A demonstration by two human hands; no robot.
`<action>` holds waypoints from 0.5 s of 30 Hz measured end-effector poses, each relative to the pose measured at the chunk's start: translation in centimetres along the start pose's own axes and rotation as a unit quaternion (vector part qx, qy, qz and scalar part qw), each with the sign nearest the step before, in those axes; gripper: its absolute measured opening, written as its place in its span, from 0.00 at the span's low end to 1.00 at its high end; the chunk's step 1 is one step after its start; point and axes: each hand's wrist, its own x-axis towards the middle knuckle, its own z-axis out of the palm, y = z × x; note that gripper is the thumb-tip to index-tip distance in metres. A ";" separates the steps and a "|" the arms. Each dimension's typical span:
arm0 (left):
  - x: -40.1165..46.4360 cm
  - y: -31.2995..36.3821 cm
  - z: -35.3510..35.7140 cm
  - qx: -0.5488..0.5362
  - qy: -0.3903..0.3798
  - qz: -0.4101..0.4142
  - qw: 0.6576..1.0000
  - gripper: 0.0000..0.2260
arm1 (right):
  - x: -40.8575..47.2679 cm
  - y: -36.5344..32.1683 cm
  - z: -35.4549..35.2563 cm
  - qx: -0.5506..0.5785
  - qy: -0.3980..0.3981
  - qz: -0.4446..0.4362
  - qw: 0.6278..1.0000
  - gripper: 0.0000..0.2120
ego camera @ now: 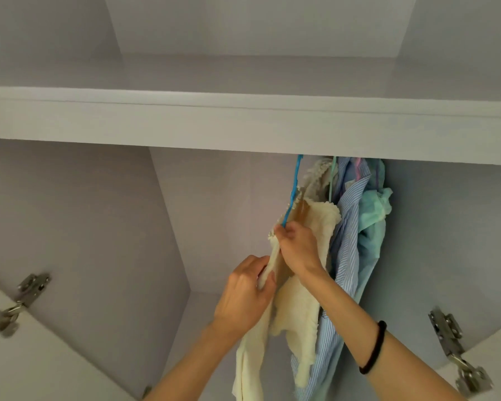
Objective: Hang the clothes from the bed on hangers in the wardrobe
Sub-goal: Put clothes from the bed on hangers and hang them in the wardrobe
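Both hands pinched the cream garment [298,302], left hand [243,296] low, right hand [297,247] up by the blue hanger [293,189] in the wardrobe [243,123].

garments [350,227] hanging under shelf [243,125], right of centre; hinges [26,296] either side

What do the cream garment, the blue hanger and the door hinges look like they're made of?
Cream garment: soft, fuzzy knit or fleece, judging by its nubbly frayed edges. Blue hanger: thin and smooth, probably plastic or coated wire. Door hinges: bare silvery metal with a dull shine.
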 end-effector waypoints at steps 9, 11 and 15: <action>-5.5 -6.0 -5.1 0.091 0.005 0.007 0.996 0.11 | -1.8 2.1 4.4 -0.162 -0.177 0.034 0.970 0.11; -5.9 -8.1 -6.3 0.111 0.022 -0.031 0.993 0.10 | -2.2 2.2 5.0 -0.215 -0.209 0.003 0.954 0.12; -5.6 -11.9 -8.8 0.180 0.040 -0.113 0.976 0.19 | -3.5 2.2 5.9 -0.324 -0.206 -0.062 0.921 0.13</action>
